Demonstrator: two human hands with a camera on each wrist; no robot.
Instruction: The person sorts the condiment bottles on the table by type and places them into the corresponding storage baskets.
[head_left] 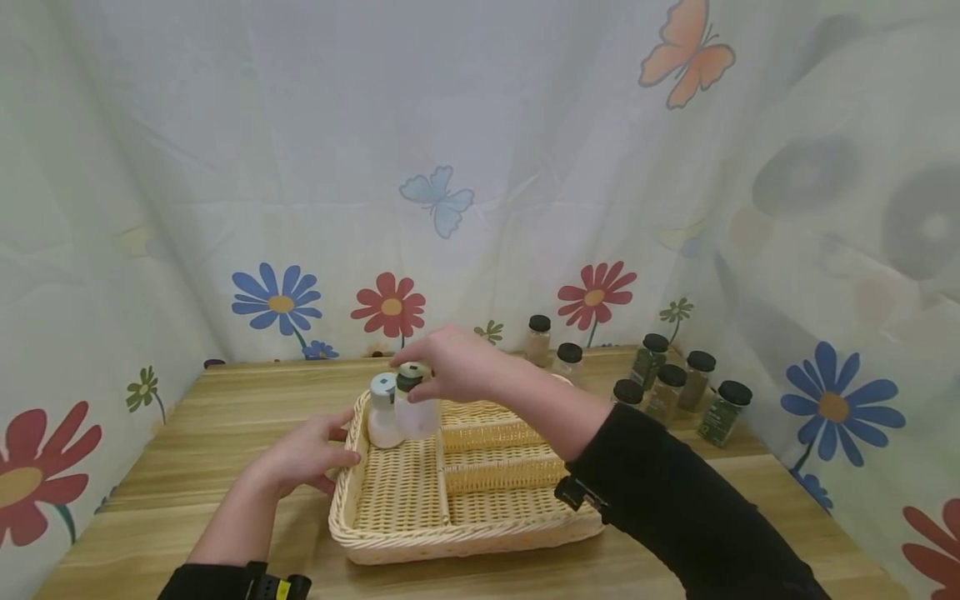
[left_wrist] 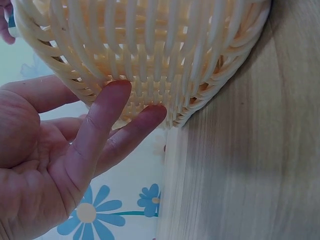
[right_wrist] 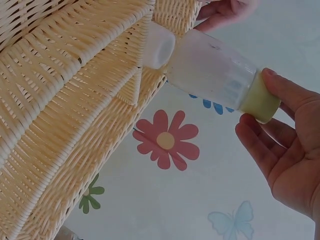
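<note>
My right hand (head_left: 453,362) pinches the lid of a translucent green-lidded jar (right_wrist: 212,65), thumb on one side and fingers on the other. The jar stands nearly upright over the far left of a pale wicker basket (head_left: 405,546); whether its base touches the basket is unclear. Right beside it, a white jar with a grey-blue lid (head_left: 384,429) stands in the basket's left compartment. My left hand (head_left: 311,450) is at the basket's left side. In the left wrist view, its fairly straight fingers (left_wrist: 92,132) touch the woven outer wall.
Several spice jars with black lids (head_left: 723,412) stand on the wooden table (head_left: 247,417) right of and behind the basket. Wicker dividers (head_left: 491,475) split the basket's right side. A flower-print curtain (head_left: 315,208) closes off the back and sides.
</note>
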